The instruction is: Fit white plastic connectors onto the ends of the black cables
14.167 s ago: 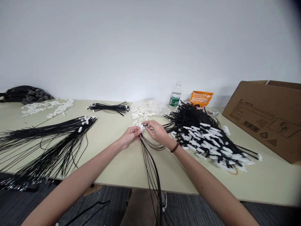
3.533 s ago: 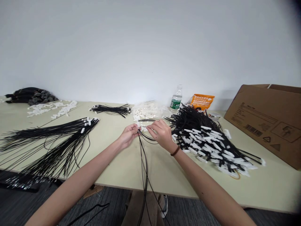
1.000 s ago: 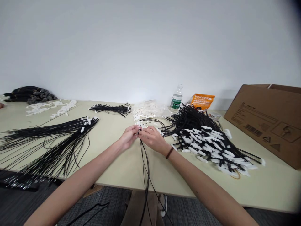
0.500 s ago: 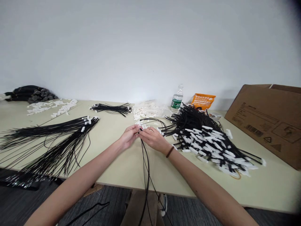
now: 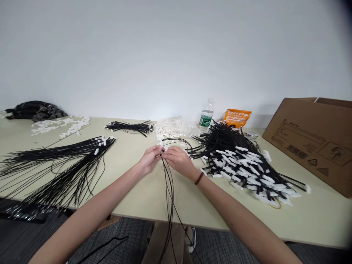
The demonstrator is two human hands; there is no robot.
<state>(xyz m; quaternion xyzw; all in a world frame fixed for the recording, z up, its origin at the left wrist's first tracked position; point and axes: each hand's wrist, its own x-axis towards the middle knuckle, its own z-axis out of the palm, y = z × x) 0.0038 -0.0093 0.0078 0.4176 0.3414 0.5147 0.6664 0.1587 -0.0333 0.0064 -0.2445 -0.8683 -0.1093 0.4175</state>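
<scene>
My left hand (image 5: 150,158) and my right hand (image 5: 178,160) meet over the middle of the table, fingertips pinched together. Between them are the ends of several thin black cables (image 5: 170,198), which hang down past the table's front edge toward my lap. A small white connector (image 5: 162,145) shows at the fingertips; my fingers partly cover it. Other black cables curve from the fingertips toward the pile on the right. Around my right wrist sits a brown band (image 5: 199,178).
Black cables with white connectors (image 5: 247,165) pile up at right, beside a cardboard box (image 5: 310,143). Behind stand a water bottle (image 5: 206,115), an orange packet (image 5: 237,118) and a plastic bag of white parts (image 5: 174,127). Cable bundles (image 5: 68,161) lie left, one bundle (image 5: 130,127) farther back.
Both hands stay pinched together in nearly the same place. The fingertips have shifted slightly, and the hanging cables have swung a little to the left and spread.
</scene>
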